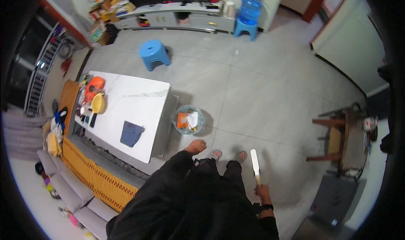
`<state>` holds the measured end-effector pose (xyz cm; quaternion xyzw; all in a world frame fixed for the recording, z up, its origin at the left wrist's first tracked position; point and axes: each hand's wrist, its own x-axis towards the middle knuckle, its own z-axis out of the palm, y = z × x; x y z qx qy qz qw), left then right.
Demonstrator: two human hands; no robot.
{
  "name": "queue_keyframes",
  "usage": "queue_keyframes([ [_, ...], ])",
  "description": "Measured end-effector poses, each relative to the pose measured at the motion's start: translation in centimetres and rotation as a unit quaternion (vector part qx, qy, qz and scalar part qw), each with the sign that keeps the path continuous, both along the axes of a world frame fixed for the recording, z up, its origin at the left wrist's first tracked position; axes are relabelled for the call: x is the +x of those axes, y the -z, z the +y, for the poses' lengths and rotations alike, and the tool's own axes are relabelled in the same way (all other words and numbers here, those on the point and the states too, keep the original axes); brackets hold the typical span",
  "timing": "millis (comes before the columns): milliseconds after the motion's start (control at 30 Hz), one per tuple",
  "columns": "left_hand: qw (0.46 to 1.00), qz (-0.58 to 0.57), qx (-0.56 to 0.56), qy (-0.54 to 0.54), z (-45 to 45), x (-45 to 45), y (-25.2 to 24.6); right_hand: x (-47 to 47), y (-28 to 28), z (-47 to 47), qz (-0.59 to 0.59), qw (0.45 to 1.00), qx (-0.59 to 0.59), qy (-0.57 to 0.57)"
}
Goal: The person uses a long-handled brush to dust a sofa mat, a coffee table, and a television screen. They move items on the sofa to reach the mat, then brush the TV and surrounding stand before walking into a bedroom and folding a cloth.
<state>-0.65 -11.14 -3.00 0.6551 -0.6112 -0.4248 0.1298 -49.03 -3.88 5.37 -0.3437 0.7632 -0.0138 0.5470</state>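
My right hand (262, 192), with a dark band at the wrist, grips the pale handle of a long flat tool with a white blade (254, 162), which points away from me over the floor. My left hand (195, 147) hangs near the corner of the white marble-patterned table (139, 97); its fingers look curled, and whether it holds anything is unclear. Just beyond it stands a waste bin with a clear liner (189, 132), holding white and orange refuse. A folded blue-grey cloth (132, 134) lies on the table.
A yellow bowl (98, 103) and an orange plastic bag (95, 83) are on the table's far left end. A blue stool (154, 53) stands beyond the table. The sofa with a woven mat (91, 173) is at left, a wooden chair (335, 142) at right. Grey tiled floor (250, 91) stretches ahead.
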Motion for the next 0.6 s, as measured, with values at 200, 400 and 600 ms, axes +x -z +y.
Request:
queue_keyframes([
  [200,0.964,-0.127,0.171,-0.16,12.7,5.8,1.8,1.0,-0.6,-8.0,-0.078,0.971,0.077,-0.212],
  [400,0.914,-0.055,0.202,-0.349,16.7,-0.6,-3.9,-0.9,1.8,-14.1,-0.024,0.919,0.152,-0.362],
  [600,0.936,-0.032,0.159,-0.312,16.4,-7.6,-8.4,-3.9,4.9,-19.0,0.007,0.904,0.171,-0.392],
])
